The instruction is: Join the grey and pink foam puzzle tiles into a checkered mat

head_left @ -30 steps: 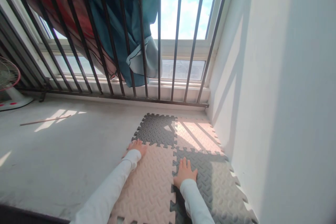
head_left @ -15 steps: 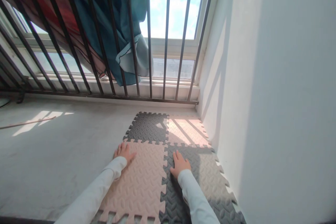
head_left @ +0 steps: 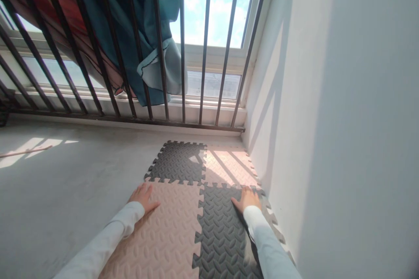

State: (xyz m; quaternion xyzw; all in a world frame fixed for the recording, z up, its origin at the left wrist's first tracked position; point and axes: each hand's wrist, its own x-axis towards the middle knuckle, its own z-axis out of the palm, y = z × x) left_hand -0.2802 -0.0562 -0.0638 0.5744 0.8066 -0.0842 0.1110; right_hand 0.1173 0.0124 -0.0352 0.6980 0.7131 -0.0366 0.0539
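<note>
Left hand (head_left: 141,197) flat, palm down; right hand (head_left: 248,199) flat, arms extended.

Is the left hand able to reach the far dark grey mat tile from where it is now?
Probably yes: the left hand lies flat on the pink tile beside it, and nothing covers the far dark grey tile.

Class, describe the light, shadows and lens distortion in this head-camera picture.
Head view: hard sunlight through the barred window blows out the sky; bar shadows stripe the far pink foam mat tile and the white wall; the dark railing bars fan outward, a wide-angle effect; both hands look sharp.
</note>
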